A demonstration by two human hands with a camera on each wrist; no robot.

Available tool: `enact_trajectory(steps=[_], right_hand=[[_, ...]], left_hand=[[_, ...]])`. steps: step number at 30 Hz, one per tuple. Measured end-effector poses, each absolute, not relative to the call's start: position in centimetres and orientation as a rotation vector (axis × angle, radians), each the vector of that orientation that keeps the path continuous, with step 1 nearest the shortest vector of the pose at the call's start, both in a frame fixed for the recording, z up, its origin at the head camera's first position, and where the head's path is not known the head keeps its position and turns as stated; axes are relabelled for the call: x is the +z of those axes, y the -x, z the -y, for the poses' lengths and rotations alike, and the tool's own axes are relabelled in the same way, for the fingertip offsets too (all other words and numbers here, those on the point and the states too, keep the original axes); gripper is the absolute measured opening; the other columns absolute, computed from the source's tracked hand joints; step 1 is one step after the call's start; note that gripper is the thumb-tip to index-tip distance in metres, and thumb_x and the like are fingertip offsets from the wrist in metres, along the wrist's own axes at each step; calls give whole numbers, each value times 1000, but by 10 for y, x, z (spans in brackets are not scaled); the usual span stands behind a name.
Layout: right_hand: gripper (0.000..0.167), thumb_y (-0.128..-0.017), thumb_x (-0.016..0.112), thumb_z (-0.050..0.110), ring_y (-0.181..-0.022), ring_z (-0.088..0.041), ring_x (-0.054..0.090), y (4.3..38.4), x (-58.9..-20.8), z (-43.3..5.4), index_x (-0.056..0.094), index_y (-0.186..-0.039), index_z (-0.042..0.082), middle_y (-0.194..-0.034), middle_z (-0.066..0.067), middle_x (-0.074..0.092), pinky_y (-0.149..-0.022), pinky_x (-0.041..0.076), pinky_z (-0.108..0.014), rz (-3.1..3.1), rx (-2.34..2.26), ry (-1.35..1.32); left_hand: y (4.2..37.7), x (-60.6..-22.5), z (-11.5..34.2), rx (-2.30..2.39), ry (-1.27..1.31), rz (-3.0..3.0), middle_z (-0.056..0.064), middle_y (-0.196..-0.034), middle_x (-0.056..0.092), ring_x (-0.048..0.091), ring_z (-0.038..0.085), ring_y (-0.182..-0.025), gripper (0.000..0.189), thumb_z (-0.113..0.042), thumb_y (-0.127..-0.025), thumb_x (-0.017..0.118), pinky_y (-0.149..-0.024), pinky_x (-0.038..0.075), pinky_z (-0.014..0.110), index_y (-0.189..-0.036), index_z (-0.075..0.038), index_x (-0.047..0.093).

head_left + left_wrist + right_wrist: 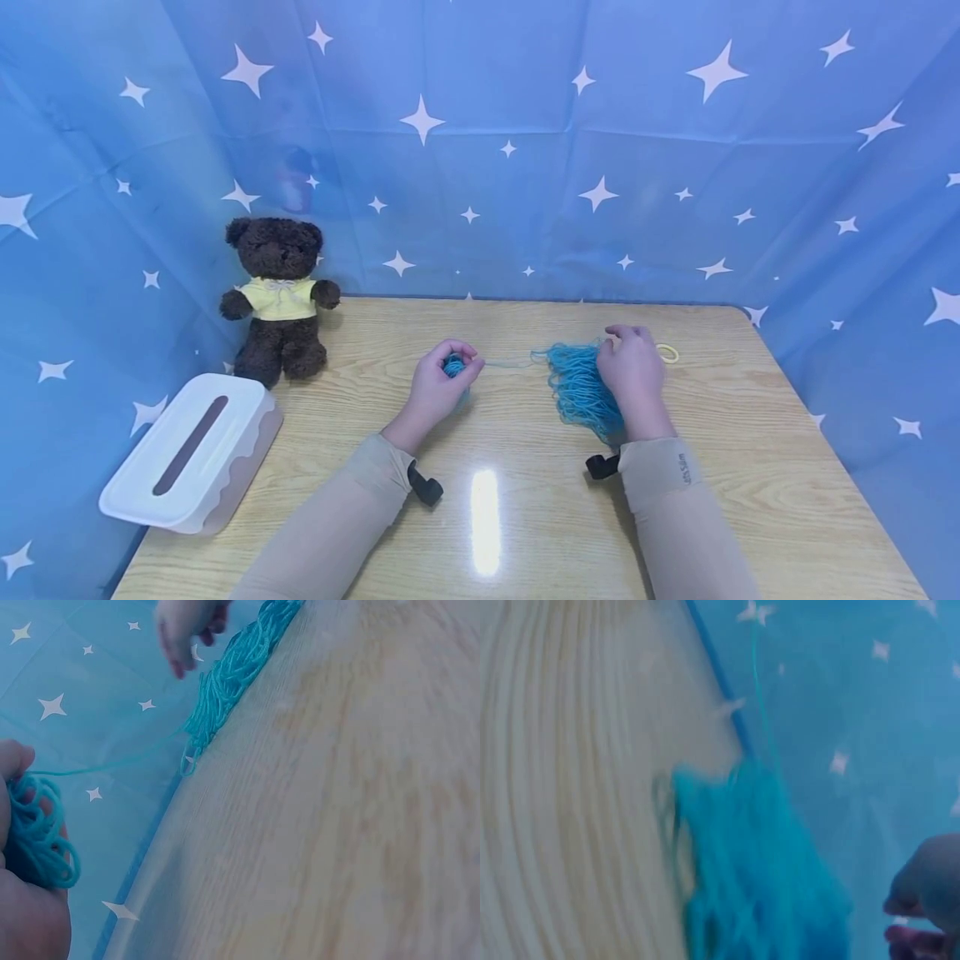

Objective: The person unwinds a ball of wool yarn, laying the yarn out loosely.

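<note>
My left hand holds a small wound bundle of teal yarn, its fingers and thumb curled round it. Loops of that bundle stick out of the palm in the left wrist view. A thin strand runs from it to a larger loose hank of the same yarn on the table. Over the right side of that hank is my right hand, fingers loosely bent, with nothing visible between them. The right wrist view shows the hank blurred, apart from the fingertips.
A yellow ring lies just beyond my right hand. At the left edge of the wooden table stands a white tissue box with a slotted lid. Behind it sits a brown teddy bear in a yellow shirt. Blue star-patterned curtains surround the table.
</note>
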State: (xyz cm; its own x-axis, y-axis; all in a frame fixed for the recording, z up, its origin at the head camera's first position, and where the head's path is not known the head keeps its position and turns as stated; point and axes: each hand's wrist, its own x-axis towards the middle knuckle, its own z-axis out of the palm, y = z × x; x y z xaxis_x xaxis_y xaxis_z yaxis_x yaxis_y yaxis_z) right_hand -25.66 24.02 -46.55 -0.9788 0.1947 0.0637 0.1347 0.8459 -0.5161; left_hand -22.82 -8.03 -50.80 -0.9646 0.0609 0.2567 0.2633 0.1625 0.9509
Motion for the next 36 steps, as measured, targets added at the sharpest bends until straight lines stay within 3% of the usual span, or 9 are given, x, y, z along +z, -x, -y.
enact_trajectory(steps=[3, 6, 9, 10, 16, 19, 25, 31, 36], right_hand=[[39, -113, 53, 28, -109, -45, 69, 249, -457, -219, 69, -144, 10, -152, -24, 60, -83, 59, -58, 2817, 920, 32], [37, -114, 58, 31, -87, -28, 71, 242, -455, -193, 70, -145, 14, -141, -15, 71, -69, 58, -42, 2798, 1107, -277], [39, -114, 61, 35, -82, -16, 70, 234, -459, -167, 68, -150, 20, -134, -8, 77, -62, 56, -32, 2847, 1284, -514], [39, -114, 61, 37, -78, -14, 68, 231, -462, -160, 68, -150, 22, -126, -8, 80, -60, 54, -30, 2875, 1309, -562], [28, -113, 65, 32, -63, -15, 55, 223, -467, -138, 78, -136, 23, -92, -11, 78, -55, 44, -28, 2904, 1261, -651], [21, -111, 68, 28, -70, -15, 59, 223, -464, -140, 82, -125, 20, -103, -8, 82, -61, 48, -29, 2843, 1195, -621], [22, -111, 68, 27, -82, -19, 69, 231, -456, -159, 83, -123, 16, -118, -8, 81, -67, 56, -32, 2703, 1088, -476], [24, -112, 67, 28, -88, -26, 71, 240, -452, -181, 82, -124, 13, -127, -14, 76, -66, 54, -32, 2614, 1075, -307], [26, -112, 68, 30, -89, -27, 69, 248, -453, -200, 82, -124, 12, -125, -13, 79, -62, 47, -29, 2551, 1033, -157]], left_hand=[[228, -508, 80, -1917, 327, 2268, 3, -100, 73, 67, 15, -91, 17, -24, -100, 83, -82, 55, 25, -109, -13, 74], [228, -508, 80, -1924, 336, 2274, 2, -101, 73, 67, 16, -92, 19, -26, -99, 85, -82, 55, 26, -110, -14, 74], [228, -509, 80, -1929, 348, 2283, 2, -102, 73, 67, 18, -92, 20, -27, -98, 86, -82, 56, 27, -109, -16, 74], [227, -509, 80, -1927, 345, 2289, 2, -102, 74, 67, 17, -93, 20, -27, -98, 87, -83, 56, 28, -109, -17, 74], [226, -508, 80, -1909, 337, 2324, 1, -105, 75, 67, 18, -100, 27, -29, -96, 89, -89, 55, 32, -110, -12, 74], [226, -507, 80, -1909, 343, 2329, 3, -105, 75, 67, 19, -98, 29, -28, -96, 89, -86, 55, 32, -112, -9, 74], [226, -507, 80, -1934, 392, 2296, 2, -102, 74, 66, 14, -93, 19, -22, -97, 87, -82, 55, 26, -108, -13, 74], [224, -508, 81, -2014, 489, 2243, -3, -85, 58, 55, 9, -73, 15, -13, -98, 83, -70, 49, 21, -107, -10, 71], [224, -506, 81, -2040, 508, 2258, -4, -87, 56, 55, 9, -75, 14, -10, -99, 81, -70, 49, 20, -104, -9, 69]])
